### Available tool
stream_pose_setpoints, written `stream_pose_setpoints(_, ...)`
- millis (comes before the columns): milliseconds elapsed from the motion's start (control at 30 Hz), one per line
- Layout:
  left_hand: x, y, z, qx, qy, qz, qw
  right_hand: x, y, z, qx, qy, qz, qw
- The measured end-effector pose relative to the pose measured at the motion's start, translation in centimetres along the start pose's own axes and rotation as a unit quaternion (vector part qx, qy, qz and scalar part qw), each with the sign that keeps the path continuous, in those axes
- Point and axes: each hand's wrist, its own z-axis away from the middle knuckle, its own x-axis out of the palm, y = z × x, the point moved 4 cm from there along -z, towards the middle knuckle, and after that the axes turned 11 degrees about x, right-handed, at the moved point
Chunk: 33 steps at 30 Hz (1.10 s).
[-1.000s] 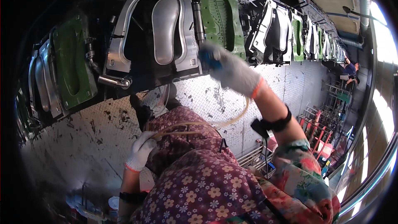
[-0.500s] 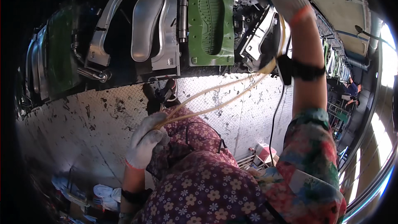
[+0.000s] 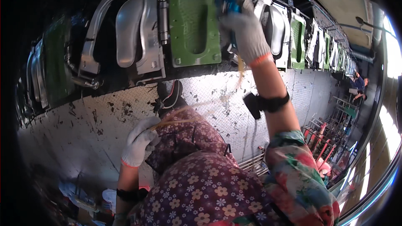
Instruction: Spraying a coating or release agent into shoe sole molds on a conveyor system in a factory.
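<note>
My left hand point(image 3: 141, 140), in a pale work glove, is closed on thin tan flexible strips point(image 3: 169, 123) in front of my flowered apron. Away from the fist the strips blur with motion. My right hand point(image 3: 248, 31), gloved too, is raised beside a green shoe-sole mould half point(image 3: 195, 52). A dark blue object point(image 3: 230, 3) shows at its fingers; motion smears both, so I cannot tell its kind or whether it is gripped. Left of the green half lies a silver metal mould frame point(image 3: 151, 37) with a foot-shaped metal core point(image 3: 129, 33).
More silver and green moulds point(image 3: 297, 37) run in a row to the far right. A metal walkway point(image 3: 205, 88) with dark scraps lies below them. Metal racks point(image 3: 320, 142) stand at right. Another person point(image 3: 359, 84) is far off at the right.
My right hand has come left and down, beside the green mould half, and the blue object now shows at it. The strips have swung, no longer stretched up toward my right arm.
</note>
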Motion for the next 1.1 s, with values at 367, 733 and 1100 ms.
stream_pose_setpoints(367, 6.6, -2.4, -0.1, -0.108, -0.101, 0.004, 0.989, -11.7, -1.5, 10.7, 0.172, 0.013, 0.175, 0.969)
stream_pose_setpoints(733, 19.6, -3.7, -5.7, -0.040, -0.107, 0.056, 0.992, -27.6, 1.0, -12.6, -0.389, 0.033, 0.494, 0.777)
stream_pose_setpoints(1100, 32.5, -5.3, -10.5, -0.030, -0.037, 0.025, 0.999, -39.7, -1.6, 1.1, 0.179, 0.043, 0.303, 0.935)
